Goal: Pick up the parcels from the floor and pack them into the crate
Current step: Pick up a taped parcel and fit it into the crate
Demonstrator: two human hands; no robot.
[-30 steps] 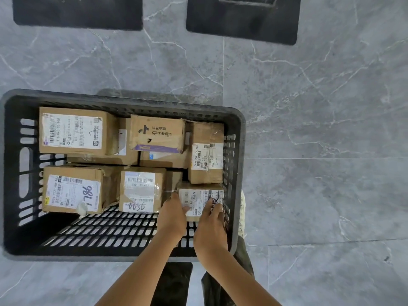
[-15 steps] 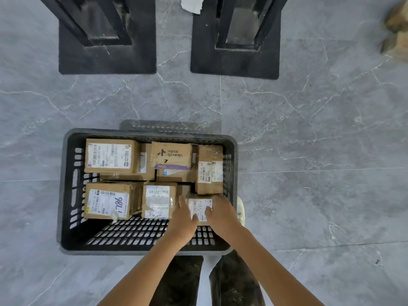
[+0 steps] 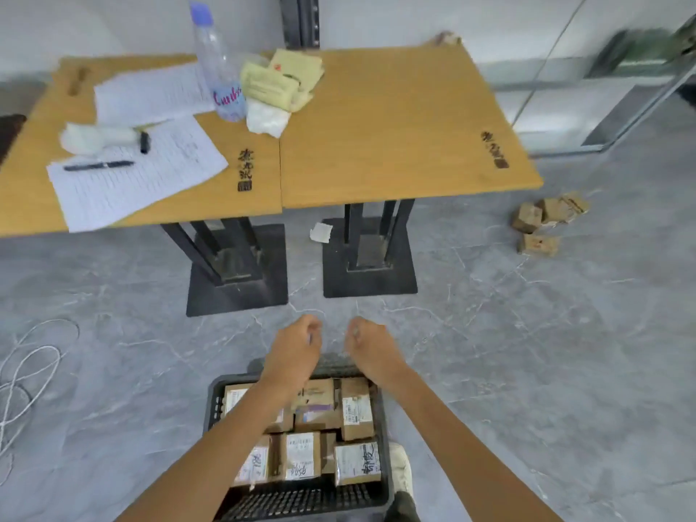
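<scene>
Black plastic crate [image 3: 212, 406] sits on the grey marble floor [image 3: 527, 371], at the person's feet, near side of the two black table bases. Boxed parcels in crate [image 3: 356, 406] are packed in two rows against its far and right walls, white labels up; its grid bottom shows along the near wall. One labelled parcel [image 3: 357, 463] sits in the near right corner of the crate.

Left hand [image 3: 297, 346] and right hand [image 3: 371, 348] are both raised over the crate's far rim, side by side and apart, not touching anything. The grip on each is loose, fingers lightly curled, holding nothing. Forearms cross above the packed boxes.

Loose parcels [image 3: 542, 220], a small pile of brown boxes, lie on the floor well to the right, just past the near right corner of the right tabletop [image 3: 395, 126]; blurry, count unclear.

Left tabletop [image 3: 256, 205] carries printed sheets [image 3: 139, 175] with a pen [image 3: 98, 165] on top near its left edge, and a clear water bottle [image 3: 218, 65] upright near the far right corner, next to yellowish folded cloth [image 3: 280, 82]. A paper scrap [image 3: 321, 232] lies on the floor between the bases. A white cord [image 3: 26, 371] loops on the floor at far left. A light shoe [image 3: 400, 469] is just right of the crate.
</scene>
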